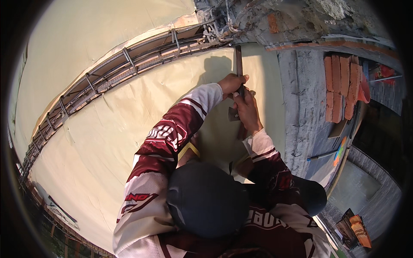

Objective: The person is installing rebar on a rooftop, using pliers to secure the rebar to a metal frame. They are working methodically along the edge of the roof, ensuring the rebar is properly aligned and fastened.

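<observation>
A long dark bar (239, 62) lies along the pale sheet-covered surface (172, 81), pointing away from me. My left hand (233, 84) is closed around the bar near its middle. Just below and to the right, my right hand (248, 109) is closed at the bar's near end, thumb pointing up along it. A small dark flat piece (233, 114) sticks out to the left of my right hand; what it belongs to cannot be told. My fingers hide part of the bar.
A steel rebar cage (129, 60) curves across the left side. Rough concrete (301, 21) with bent rods lies at the far edge. A concrete ledge (297, 112) runs along the right, with stacked red bricks (342, 86) beyond it. Loose brick pieces (359, 230) lie at lower right.
</observation>
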`<state>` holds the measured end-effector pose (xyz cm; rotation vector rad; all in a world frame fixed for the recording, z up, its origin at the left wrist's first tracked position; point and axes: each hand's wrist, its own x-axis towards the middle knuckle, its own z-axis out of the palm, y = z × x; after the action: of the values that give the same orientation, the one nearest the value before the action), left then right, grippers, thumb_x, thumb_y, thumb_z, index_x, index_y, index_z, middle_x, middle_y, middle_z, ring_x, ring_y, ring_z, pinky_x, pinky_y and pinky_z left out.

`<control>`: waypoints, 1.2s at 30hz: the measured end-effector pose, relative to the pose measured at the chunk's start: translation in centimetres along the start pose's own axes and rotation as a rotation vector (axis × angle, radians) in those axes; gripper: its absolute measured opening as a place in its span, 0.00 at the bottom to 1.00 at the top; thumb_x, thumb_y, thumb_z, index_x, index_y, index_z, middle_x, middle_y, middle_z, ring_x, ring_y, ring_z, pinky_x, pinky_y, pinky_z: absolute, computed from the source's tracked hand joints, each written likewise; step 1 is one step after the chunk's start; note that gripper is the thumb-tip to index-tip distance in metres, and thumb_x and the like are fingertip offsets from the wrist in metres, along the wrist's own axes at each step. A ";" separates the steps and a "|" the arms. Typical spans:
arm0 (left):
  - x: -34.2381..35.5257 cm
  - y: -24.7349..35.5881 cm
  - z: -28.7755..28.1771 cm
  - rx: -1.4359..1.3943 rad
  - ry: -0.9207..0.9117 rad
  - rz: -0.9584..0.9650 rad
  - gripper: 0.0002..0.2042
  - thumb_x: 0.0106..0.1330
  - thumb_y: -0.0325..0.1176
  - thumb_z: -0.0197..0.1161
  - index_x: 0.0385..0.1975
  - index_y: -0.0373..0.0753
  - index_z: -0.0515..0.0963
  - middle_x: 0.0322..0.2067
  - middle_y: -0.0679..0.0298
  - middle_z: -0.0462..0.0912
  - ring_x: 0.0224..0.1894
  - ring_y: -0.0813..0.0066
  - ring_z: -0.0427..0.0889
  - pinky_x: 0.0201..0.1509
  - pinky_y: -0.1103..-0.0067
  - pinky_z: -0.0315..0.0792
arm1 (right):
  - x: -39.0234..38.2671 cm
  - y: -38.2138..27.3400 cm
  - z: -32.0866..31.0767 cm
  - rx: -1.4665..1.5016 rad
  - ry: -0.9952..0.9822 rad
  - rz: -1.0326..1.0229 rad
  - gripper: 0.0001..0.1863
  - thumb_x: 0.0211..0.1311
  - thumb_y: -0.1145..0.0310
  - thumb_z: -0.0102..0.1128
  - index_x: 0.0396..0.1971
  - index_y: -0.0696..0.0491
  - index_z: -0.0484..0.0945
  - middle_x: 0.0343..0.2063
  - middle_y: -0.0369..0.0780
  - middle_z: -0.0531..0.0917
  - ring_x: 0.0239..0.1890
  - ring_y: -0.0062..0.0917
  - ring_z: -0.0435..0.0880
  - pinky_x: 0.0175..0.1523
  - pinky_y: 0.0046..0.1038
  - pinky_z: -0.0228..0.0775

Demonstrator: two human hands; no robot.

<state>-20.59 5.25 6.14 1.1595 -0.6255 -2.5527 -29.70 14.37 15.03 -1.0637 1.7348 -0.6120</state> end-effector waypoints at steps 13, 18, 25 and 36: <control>-8.5 0.5 2.1 1.363 0.129 0.238 0.15 0.73 0.41 0.55 0.45 0.31 0.72 0.38 0.42 0.86 0.43 0.42 0.87 0.52 0.58 0.77 | -3.4 2.2 -3.4 -0.727 0.490 -0.823 0.30 0.59 0.67 0.64 0.63 0.52 0.72 0.58 0.45 0.73 0.61 0.38 0.74 0.67 0.43 0.60; -9.0 1.1 3.1 1.707 0.067 0.292 0.10 0.72 0.36 0.54 0.44 0.36 0.72 0.33 0.48 0.86 0.39 0.46 0.88 0.48 0.58 0.79 | -2.2 -0.7 -5.8 -1.167 0.054 -0.460 0.23 0.54 0.64 0.64 0.52 0.49 0.81 0.51 0.43 0.80 0.59 0.34 0.78 0.66 0.49 0.59; -11.1 0.3 5.0 1.853 0.084 1.195 0.16 0.64 0.35 0.62 0.49 0.37 0.76 0.45 0.56 0.82 0.54 0.59 0.80 0.60 0.64 0.73 | -3.5 0.9 -11.5 -0.980 -0.089 -0.200 0.13 0.65 0.57 0.63 0.34 0.52 0.78 0.24 0.45 0.83 0.32 0.45 0.85 0.38 0.44 0.76; -13.8 -0.3 1.5 1.450 -0.022 1.005 0.14 0.61 0.31 0.68 0.46 0.39 0.80 0.46 0.58 0.81 0.50 0.56 0.80 0.52 0.64 0.74 | -12.0 -1.1 -34.4 -0.466 0.608 0.345 0.18 0.66 0.57 0.61 0.35 0.61 0.78 0.25 0.44 0.80 0.30 0.36 0.81 0.41 0.37 0.73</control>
<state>-12.86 11.54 15.87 0.6544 -2.4188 -1.0188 -59.04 21.94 35.37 -0.8932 2.6174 -0.3279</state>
